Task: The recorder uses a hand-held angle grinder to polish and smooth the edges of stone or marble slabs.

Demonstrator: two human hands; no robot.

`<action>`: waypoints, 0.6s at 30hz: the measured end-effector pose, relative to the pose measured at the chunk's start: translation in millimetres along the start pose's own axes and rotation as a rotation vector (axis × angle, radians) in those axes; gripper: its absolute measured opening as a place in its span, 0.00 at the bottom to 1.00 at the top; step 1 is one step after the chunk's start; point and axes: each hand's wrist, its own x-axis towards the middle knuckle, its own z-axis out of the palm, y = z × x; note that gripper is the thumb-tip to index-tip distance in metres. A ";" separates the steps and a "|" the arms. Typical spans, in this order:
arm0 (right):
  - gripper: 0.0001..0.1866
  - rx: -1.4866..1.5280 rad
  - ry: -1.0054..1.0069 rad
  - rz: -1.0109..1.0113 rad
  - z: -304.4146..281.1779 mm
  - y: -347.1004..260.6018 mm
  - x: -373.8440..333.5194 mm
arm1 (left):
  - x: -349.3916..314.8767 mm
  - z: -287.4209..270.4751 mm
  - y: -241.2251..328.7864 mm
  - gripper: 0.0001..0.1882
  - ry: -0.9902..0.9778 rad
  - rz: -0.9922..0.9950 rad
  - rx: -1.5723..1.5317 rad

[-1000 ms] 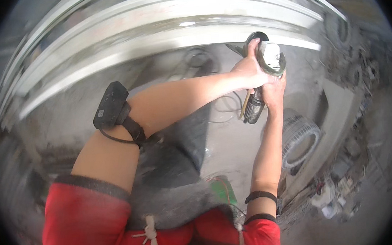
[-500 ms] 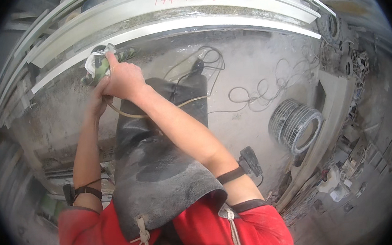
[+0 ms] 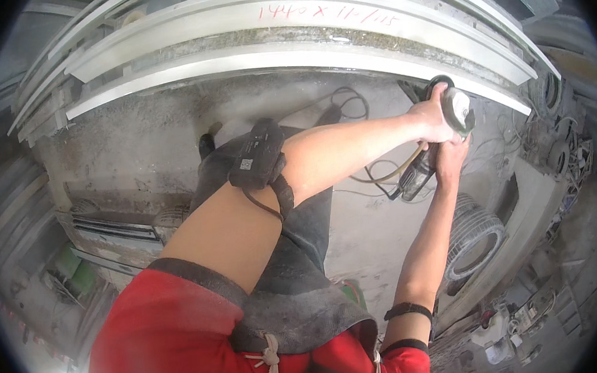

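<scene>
A hand-held power grinder (image 3: 417, 178) with a dark body is at the right, close to the near edge of a long white stone strip (image 3: 247, 62). My left hand (image 3: 431, 121) is wrapped around its head, next to a white and green cover (image 3: 458, 109). Just below, my right hand (image 3: 452, 155) grips the body, partly hiding it. The round black end (image 3: 440, 83) of the tool overlaps the strip's edge; whether it touches cannot be seen. A tan hose (image 3: 389, 177) curves away from the grinder.
More long pale strips (image 3: 181, 33) lie behind the near one. Tyres (image 3: 473, 243) stand on the floor at the right, beside a long beam (image 3: 523, 193). Loose cable (image 3: 351, 102) trails over the floor. My dark apron (image 3: 297, 257) hangs in front of me.
Both hands have carried the grinder from the left part of the white strip to its right end. My left arm now reaches across my body, and the view has shifted slightly.
</scene>
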 end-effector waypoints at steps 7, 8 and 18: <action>0.41 -0.064 -0.218 -0.298 145.6 -67.1 -76.9 | -128.1 -112.7 -101.9 0.73 0.262 0.221 -0.220; 0.45 -0.018 -0.230 -0.337 180.4 -93.7 -100.3 | -155.8 -141.8 -123.6 0.72 0.318 0.256 -0.148; 0.53 -0.297 -0.658 -0.361 502.5 -330.7 -293.2 | -486.6 -426.0 -319.9 0.25 0.550 0.095 -0.601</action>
